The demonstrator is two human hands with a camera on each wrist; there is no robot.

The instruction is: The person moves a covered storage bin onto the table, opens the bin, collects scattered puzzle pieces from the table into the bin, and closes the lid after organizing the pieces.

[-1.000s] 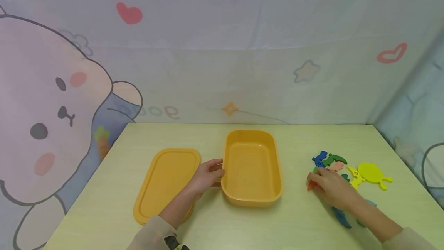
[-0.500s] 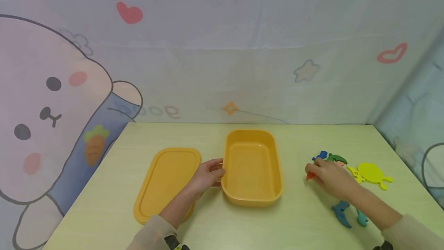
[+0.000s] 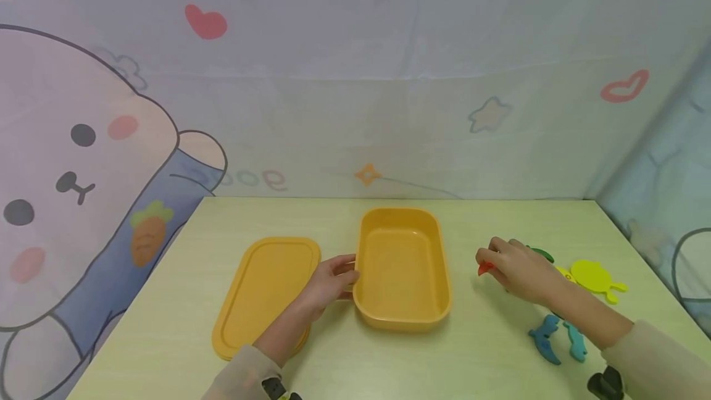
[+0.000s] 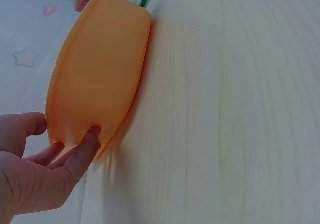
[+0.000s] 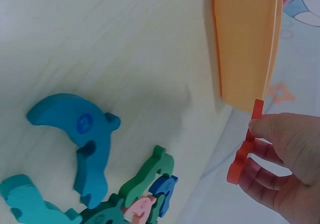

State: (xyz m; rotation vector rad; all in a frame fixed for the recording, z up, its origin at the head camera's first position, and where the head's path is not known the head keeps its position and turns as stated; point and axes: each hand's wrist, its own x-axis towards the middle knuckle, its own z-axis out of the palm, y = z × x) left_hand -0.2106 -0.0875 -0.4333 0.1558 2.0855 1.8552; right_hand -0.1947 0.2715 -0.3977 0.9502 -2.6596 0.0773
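My right hand [image 3: 524, 273] pinches a red puzzle piece [image 5: 241, 159] between thumb and fingers. It holds the piece above the table, to the right of a yellow-orange plastic box [image 3: 402, 270]. Against the box's left outer wall rests my left hand [image 3: 329, 283]; in the left wrist view its fingertips touch the wall and its thumb touches near the rim. Nothing lies inside the box. Below the right hand are a blue piece [image 5: 95, 126], a teal piece [image 5: 35, 201], a green piece [image 5: 145, 179] and a pink piece [image 5: 141, 209]. The hand partly covers this group in the head view.
A flat yellow-orange lid [image 3: 272, 289] lies left of the box, partly under my left forearm. At the right stands a yellow turtle-shaped piece [image 3: 591, 276] near other small pieces. The light wooden table [image 3: 444, 363] ends at a printed cloth backdrop [image 3: 311, 110].
My right hand has risen from the pile and shifted slightly left toward the box, carrying the red puzzle piece. The left hand stays at the box wall.
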